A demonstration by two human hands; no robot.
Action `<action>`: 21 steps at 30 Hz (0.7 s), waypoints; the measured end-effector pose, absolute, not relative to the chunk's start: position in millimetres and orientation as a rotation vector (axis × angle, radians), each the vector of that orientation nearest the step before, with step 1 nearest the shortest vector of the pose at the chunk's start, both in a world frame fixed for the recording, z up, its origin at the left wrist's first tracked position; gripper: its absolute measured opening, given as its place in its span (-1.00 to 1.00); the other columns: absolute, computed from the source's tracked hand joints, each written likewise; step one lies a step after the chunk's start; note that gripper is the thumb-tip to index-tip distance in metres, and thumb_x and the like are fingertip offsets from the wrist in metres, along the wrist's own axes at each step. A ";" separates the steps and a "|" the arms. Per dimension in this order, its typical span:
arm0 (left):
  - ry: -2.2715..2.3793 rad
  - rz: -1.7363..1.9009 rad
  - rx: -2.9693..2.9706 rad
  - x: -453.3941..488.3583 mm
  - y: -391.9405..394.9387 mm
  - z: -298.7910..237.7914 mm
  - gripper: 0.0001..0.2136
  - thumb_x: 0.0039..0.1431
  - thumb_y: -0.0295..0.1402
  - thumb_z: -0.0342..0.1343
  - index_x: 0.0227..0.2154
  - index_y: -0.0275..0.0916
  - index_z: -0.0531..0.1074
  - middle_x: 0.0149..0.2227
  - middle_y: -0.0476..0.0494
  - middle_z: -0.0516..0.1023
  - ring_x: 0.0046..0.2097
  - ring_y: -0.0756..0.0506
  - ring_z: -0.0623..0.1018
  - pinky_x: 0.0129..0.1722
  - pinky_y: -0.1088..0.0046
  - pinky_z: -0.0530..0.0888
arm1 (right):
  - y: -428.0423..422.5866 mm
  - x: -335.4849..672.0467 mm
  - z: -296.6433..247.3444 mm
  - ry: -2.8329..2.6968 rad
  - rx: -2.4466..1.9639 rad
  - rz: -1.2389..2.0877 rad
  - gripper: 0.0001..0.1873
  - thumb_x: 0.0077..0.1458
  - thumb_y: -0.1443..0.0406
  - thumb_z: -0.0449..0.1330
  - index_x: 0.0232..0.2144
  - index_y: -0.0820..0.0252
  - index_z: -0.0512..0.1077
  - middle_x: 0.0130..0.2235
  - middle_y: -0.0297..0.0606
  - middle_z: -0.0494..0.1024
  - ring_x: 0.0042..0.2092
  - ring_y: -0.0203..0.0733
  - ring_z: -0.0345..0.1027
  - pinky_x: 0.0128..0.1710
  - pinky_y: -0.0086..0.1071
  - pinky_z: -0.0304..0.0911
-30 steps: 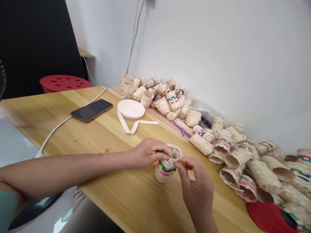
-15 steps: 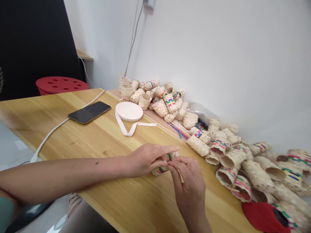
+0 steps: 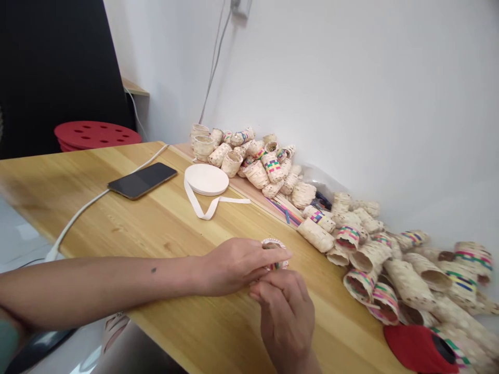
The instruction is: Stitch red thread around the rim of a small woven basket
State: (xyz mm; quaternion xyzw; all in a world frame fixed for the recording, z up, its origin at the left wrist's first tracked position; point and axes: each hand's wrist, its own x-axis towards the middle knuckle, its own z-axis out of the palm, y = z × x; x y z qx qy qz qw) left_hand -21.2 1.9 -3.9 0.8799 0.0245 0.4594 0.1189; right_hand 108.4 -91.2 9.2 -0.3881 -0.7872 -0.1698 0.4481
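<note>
A small woven straw basket (image 3: 274, 251) with coloured bands stands on the wooden table (image 3: 163, 228), mostly hidden behind my hands. My left hand (image 3: 237, 265) is wrapped round its near side, fingers stretched along the rim. My right hand (image 3: 286, 314) is closed against the basket's lower front, its fingertips hidden from view.
Heaps of similar woven baskets (image 3: 268, 166) lie along the wall and at the right (image 3: 409, 270). A roll of white tape (image 3: 206, 179) with a loose end, a phone (image 3: 142, 180) on a white cable, a red stool (image 3: 97, 135) and a red disc (image 3: 419, 350) are nearby.
The basket has sunk behind my hands. My right hand has moved lower and closer, now covering the basket's front; my left hand has stayed on it.
</note>
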 end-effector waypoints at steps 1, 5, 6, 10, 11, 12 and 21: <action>0.061 1.344 2.569 -21.0 2.4 -4.5 -0.63 0.34 -0.45 -0.13 0.17 -0.22 0.07 -0.20 -0.19 0.54 -0.25 -0.05 0.53 -0.27 0.51 0.43 | -91.4 107.6 9.3 -1.946 -0.941 -0.372 -0.79 0.21 0.46 0.07 -0.45 0.21 0.40 -0.42 -0.29 0.43 -0.37 -0.29 0.27 -0.37 -0.42 0.24; 0.195 1.321 2.482 -20.4 8.2 -7.5 -0.65 0.33 -0.39 -0.07 0.15 -0.20 0.15 -0.24 -0.11 0.56 -0.23 -0.03 0.54 -0.20 0.51 0.43 | -91.7 125.8 13.8 -1.875 -0.966 -0.343 -0.86 0.21 0.44 0.08 -0.30 0.16 0.41 -0.32 -0.28 0.43 -0.24 -0.24 0.31 -0.24 -0.36 0.27; 0.254 1.314 2.450 -20.2 10.3 -8.2 -0.65 0.32 -0.38 -0.04 0.14 -0.20 0.17 -0.27 -0.09 0.57 -0.24 -0.03 0.54 -0.20 0.51 0.43 | -90.7 133.7 15.0 -1.846 -1.012 -0.388 -0.86 0.21 0.43 0.09 -0.22 0.16 0.41 -0.28 -0.25 0.44 -0.20 -0.21 0.32 -0.21 -0.33 0.27; 0.309 1.330 2.403 -19.2 15.6 -10.6 -0.64 0.29 -0.39 0.02 0.13 -0.22 0.19 -0.33 -0.03 0.58 -0.29 -0.01 0.55 -0.23 0.53 0.42 | -82.8 153.4 14.3 -1.880 -1.199 -0.469 -0.82 0.17 0.40 0.16 -0.15 0.17 0.43 -0.26 -0.22 0.46 -0.20 -0.17 0.32 -0.23 -0.30 0.25; 0.281 1.344 2.414 -19.0 15.7 -11.1 -0.63 0.29 -0.40 0.02 0.13 -0.23 0.19 -0.32 -0.04 0.58 -0.28 -0.01 0.55 -0.22 0.53 0.43 | -81.0 153.3 12.9 -1.918 -1.216 -0.451 -0.84 0.17 0.40 0.18 -0.17 0.17 0.44 -0.28 -0.22 0.45 -0.23 -0.18 0.31 -0.25 -0.31 0.25; 0.251 1.359 2.433 -18.8 15.3 -11.3 -0.63 0.29 -0.40 0.02 0.13 -0.23 0.18 -0.30 -0.06 0.58 -0.26 -0.02 0.55 -0.21 0.53 0.43 | -79.6 151.8 11.4 -1.946 -1.222 -0.430 -0.85 0.16 0.40 0.18 -0.18 0.18 0.45 -0.28 -0.23 0.45 -0.24 -0.20 0.31 -0.27 -0.32 0.24; 0.115 1.382 2.557 -19.8 5.8 -5.3 -0.69 0.31 -0.47 -0.05 0.09 -0.27 0.20 -0.19 -0.20 0.56 -0.24 -0.05 0.54 -0.24 0.53 0.43 | -87.2 125.5 12.0 -1.923 -1.114 -0.492 -0.86 0.18 0.44 0.12 -0.37 0.19 0.45 -0.38 -0.27 0.43 -0.34 -0.26 0.26 -0.35 -0.36 0.19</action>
